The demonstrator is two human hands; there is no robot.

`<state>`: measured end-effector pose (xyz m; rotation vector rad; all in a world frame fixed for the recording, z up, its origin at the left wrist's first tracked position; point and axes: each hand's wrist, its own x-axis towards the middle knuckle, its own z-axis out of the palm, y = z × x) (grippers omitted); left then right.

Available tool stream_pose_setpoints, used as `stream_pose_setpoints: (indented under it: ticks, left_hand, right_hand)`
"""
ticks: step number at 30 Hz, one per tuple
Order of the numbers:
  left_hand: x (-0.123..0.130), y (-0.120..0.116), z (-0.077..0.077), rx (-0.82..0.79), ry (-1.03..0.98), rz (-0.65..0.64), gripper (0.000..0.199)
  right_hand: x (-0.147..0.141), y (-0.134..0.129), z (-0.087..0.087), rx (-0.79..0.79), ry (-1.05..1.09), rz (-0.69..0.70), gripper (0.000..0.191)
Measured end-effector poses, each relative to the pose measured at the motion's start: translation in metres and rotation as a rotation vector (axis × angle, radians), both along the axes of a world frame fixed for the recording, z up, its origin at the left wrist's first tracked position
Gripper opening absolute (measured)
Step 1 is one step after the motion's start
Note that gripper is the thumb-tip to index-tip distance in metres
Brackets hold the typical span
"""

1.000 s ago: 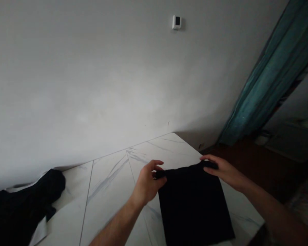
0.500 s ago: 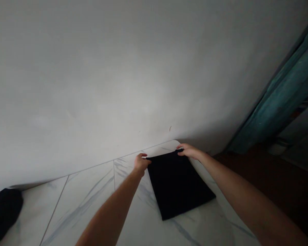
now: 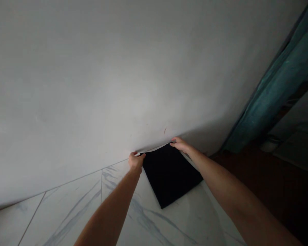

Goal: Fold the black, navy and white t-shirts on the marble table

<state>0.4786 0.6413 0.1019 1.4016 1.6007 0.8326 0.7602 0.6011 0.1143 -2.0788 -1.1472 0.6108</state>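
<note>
Since the folded black cloth (image 3: 169, 174) looks light, soft and limp, its far corners give the best hold | left hand (image 3: 136, 162) pinches one corner, right hand (image 3: 181, 145) the other | cloth lies flat on the veined white tabletop (image 3: 66, 215), close to the wall (image 3: 92, 85)

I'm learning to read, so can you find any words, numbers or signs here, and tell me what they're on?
No words, numbers or signs can be read on the folded black cloth, the left hand, the right hand, the marble-patterned tabletop, the wall or the teal curtain; one tiny mark on the wall is too small to tell.
</note>
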Motion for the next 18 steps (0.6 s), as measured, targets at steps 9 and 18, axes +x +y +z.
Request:
stream_pose_setpoints:
  ticks: [9,18]
  left_hand:
    - [-0.012,-0.018,-0.012,-0.024,-0.053,0.029,0.049]
    - [-0.003,0.006,-0.011,-0.059,0.07,-0.03,0.047]
  right_hand:
    - [0.014,-0.048,0.007,-0.238,0.095,0.127,0.044]
    - [-0.003,-0.05,0.001,-0.123,-0.084,0.159,0.027]
